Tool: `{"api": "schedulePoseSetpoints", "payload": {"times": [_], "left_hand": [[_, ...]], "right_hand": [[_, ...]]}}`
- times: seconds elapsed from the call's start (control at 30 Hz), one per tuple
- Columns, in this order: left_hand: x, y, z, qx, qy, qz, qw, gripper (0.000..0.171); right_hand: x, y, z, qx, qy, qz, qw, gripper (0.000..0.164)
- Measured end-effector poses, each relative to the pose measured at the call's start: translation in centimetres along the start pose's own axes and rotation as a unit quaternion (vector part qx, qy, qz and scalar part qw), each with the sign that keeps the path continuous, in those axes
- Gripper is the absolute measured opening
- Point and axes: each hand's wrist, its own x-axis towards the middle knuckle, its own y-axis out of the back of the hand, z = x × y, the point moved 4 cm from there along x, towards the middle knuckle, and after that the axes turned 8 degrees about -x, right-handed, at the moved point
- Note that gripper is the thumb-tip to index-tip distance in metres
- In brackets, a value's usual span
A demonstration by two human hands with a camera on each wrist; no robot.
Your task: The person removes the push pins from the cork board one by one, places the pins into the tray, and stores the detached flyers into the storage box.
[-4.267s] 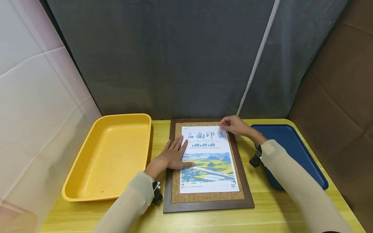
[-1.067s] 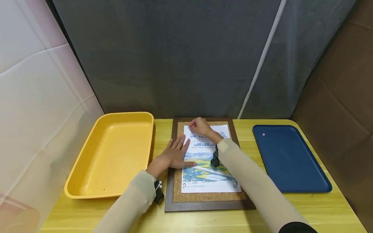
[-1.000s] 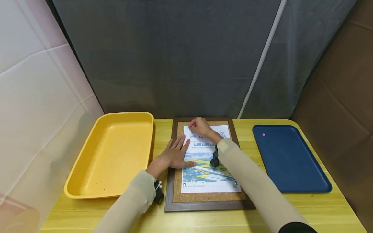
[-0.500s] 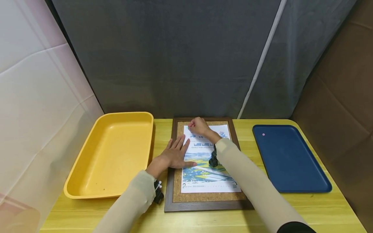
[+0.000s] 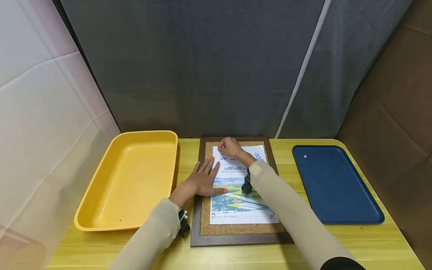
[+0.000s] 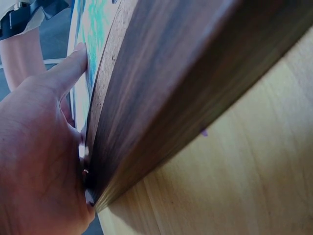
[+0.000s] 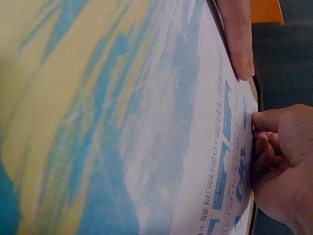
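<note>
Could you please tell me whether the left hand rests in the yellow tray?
No, the left hand lies across the left edge of the poster.

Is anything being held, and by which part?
The left hand rests spread on the poster, gripping nothing; whether the right hand pinches anything cannot be told.

Your right hand [image 5: 230, 147] covers part of the poster [image 5: 229, 182]; you cannot tell whether that hand pinches anything.

a poster [image 5: 231, 181] lies on a framed corkboard [image 5: 241, 229] between a yellow tray [image 5: 133, 180] and a blue tray [image 5: 337, 187]; the left hand [image 5: 200, 182] spreads over the poster's left edge, the right hand [image 5: 231, 147] curls near its top left corner.
</note>
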Motion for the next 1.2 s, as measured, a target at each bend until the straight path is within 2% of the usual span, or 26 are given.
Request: {"api": "schedulePoseSetpoints", "payload": {"times": [0.83,1.2], "left_hand": [[0.19,0.16,-0.14,-0.007,0.003,-0.003,1.0,0.113],[0.15,0.12,-0.16,-0.003,0.001,-0.002,1.0,0.114]], "right_hand": [[0.13,0.09,-0.23,0.022,-0.019,-0.002,1.0,0.013],[0.15,0.14,-0.42,0.003,-0.023,-0.012,1.0,0.014]]}}
